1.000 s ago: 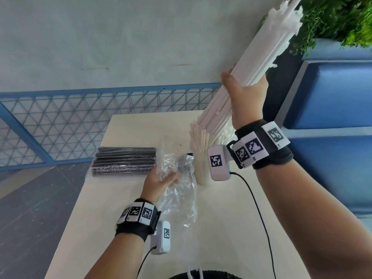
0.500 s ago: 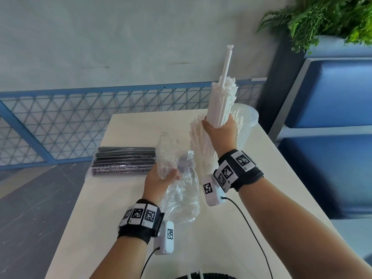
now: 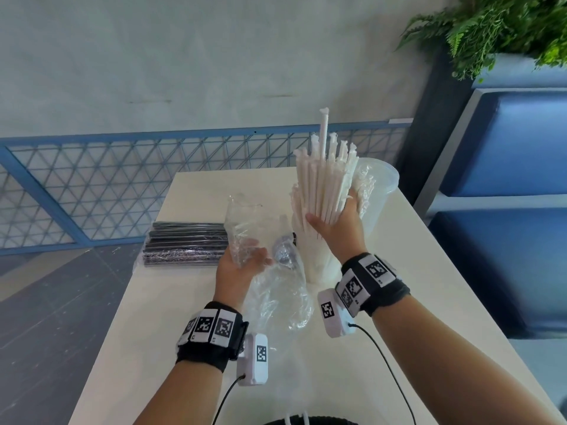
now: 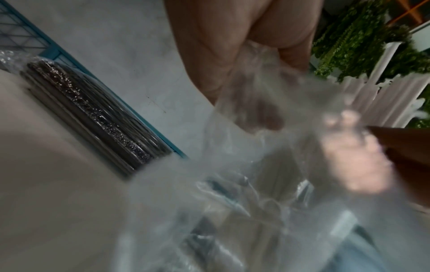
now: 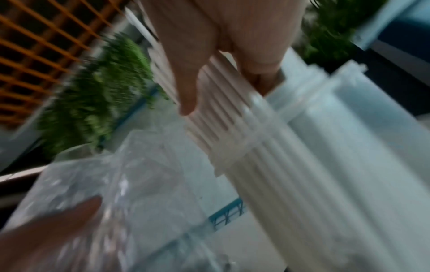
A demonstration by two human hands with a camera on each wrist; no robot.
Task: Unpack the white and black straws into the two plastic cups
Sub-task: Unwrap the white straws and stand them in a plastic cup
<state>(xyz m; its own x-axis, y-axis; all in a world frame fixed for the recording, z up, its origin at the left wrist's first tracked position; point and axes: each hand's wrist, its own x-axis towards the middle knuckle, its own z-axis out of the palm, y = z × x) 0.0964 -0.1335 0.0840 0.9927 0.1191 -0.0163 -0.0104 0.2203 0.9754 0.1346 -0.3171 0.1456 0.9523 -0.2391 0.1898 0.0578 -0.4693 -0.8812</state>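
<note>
My right hand (image 3: 330, 211) grips a bundle of white straws (image 3: 322, 176), held upright with its lower ends inside a clear plastic cup (image 3: 314, 265) mid-table. The right wrist view shows my thumb and fingers wrapped round the white straws (image 5: 223, 110). A second clear cup (image 3: 382, 191) stands just behind and to the right. My left hand (image 3: 248, 260) holds the empty clear plastic bag (image 3: 242, 225), which hangs crumpled to the table. The black straws (image 3: 184, 243) lie in their sealed pack at the left of the table; they also show as the black straws (image 4: 93, 114) in the left wrist view.
The white table (image 3: 414, 286) has its left edge beside the black pack. A blue mesh fence (image 3: 92, 185) runs behind it. A blue bench (image 3: 506, 148) and a green plant (image 3: 491, 29) stand to the right.
My right hand has brought the white straw bundle down from high at the right and stood it upright in the cup. The left hand still holds the bag.
</note>
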